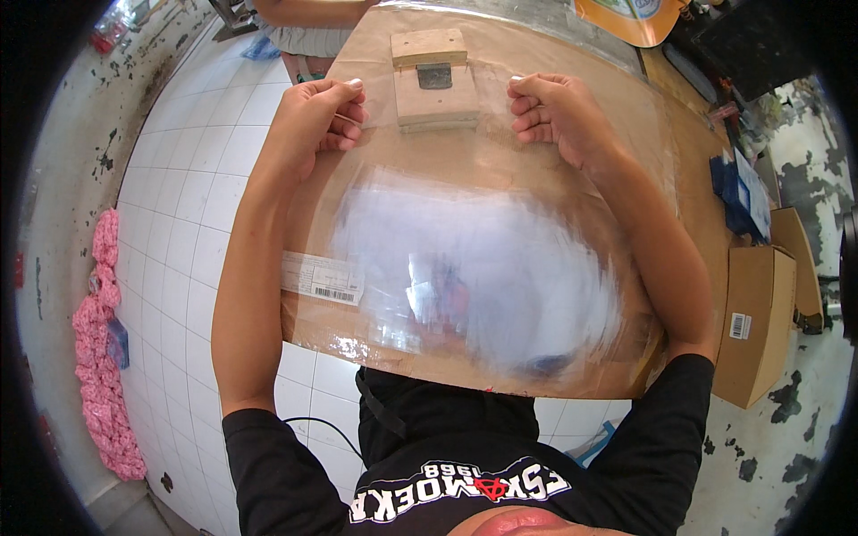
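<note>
Your left hand is curled into a loose fist, thumb laid along the top, pinching the far edge of a clear plastic sheet. Your right hand mirrors it on the other side, fingers folded under and thumb on top, gripping the same edge. The two hands are well apart, with a small wooden block lying between them.

The sheet spreads from your hands back toward your body, covering most of the brown cardboard-covered surface in front of you. Its middle shows a wide whitish glare and is blurred, so you cannot tell what, if anything, lies under it there. Its near edge hangs just past the surface edge, above your black shirt.

The wooden block is made of two stacked pieces with a dark metal part set in the upper face; it sits just beyond the sheet's held edge.

A white label with a barcode sticks to the left side of the surface, beside your left forearm. To your right, a closed cardboard box stands near the surface, and blue packets lie at the right rim. On the white tiled floor to your left, pink material lies heaped along the wall.
</note>
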Demonstrator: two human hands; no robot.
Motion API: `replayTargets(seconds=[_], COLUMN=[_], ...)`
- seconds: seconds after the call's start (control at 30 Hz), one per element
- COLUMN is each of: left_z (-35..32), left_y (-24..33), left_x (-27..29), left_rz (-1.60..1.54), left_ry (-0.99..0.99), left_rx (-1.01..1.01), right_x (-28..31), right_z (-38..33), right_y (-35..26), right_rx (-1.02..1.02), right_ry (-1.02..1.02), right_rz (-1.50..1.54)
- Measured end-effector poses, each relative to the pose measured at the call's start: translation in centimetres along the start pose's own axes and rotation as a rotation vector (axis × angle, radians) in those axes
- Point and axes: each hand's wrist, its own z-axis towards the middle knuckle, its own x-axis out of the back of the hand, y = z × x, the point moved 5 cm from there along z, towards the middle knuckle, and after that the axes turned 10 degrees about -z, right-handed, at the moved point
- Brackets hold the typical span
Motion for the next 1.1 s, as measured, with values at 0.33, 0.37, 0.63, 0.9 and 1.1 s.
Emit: replayTargets(seconds=[0.33, 0.37, 0.63, 0.9, 1.1], left_z=[0.03, 0.03, -0.17, -0.12, -0.30], left_y=[-0.03, -0.04, 0.23, 0.11, 0.35], left_x=[0.16, 0.16, 0.12, 0.28, 0.20], left_rz=[-0.016, -0.013, -0.003, -0.016, -0.019], left_ry=[0.004, 0.009, 0.009, 0.013, 0.017], left_rx=[-0.001, 0.004, 0.000, -0.011, -0.014], right_x=[0.01, 0.04, -0.10, -0.10, -0.13], right_z=[-0.10, -0.11, -0.17, -0.03, -0.17], right_y=[-0.04, -0.02, 0.06, 0.03, -0.12], right_rx=[-0.013, -0.011, -0.018, -0.004, 0.008], right_ry=[0.017, 0.018, 0.024, 0.009, 0.016], right_rz=[0.005, 0.005, -0.016, -0.010, -0.005])
